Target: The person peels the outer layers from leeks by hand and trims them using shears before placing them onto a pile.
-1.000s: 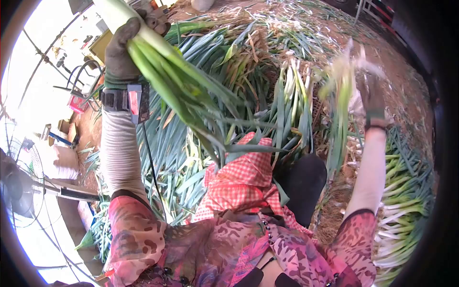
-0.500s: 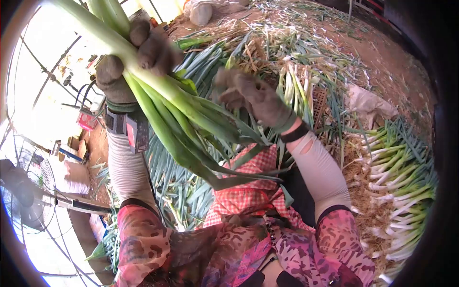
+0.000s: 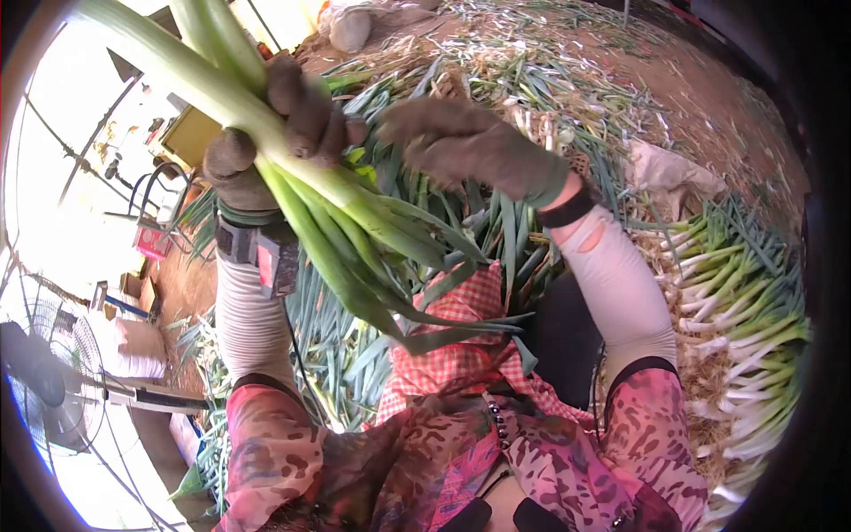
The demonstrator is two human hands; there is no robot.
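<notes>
My left hand [image 3: 284, 133], in a dark work glove, is closed around large green onions [image 3: 208, 93]. Their thick pale stalks run up past the top left of the view, and their green leaves hang down toward my lap. My right hand [image 3: 483, 146], also gloved, is raised just right of the left one. Its fingers stretch out toward the left hand, apart from the stalks, and nothing shows in them. Below lies a red checked cloth [image 3: 461, 310] over my lap.
Green onions with roots lie in a long row [image 3: 745, 328] at the right. Loose green leaves [image 3: 337, 355] are heaped before me. A fan [image 3: 53, 363] stands at the left. A whitish sack [image 3: 669, 177] lies beyond the row, and trimmings litter the dirt floor.
My right hand has straightened its fingers and now points toward the left hand. The left hand and the green onions have shifted slightly right in view.
</notes>
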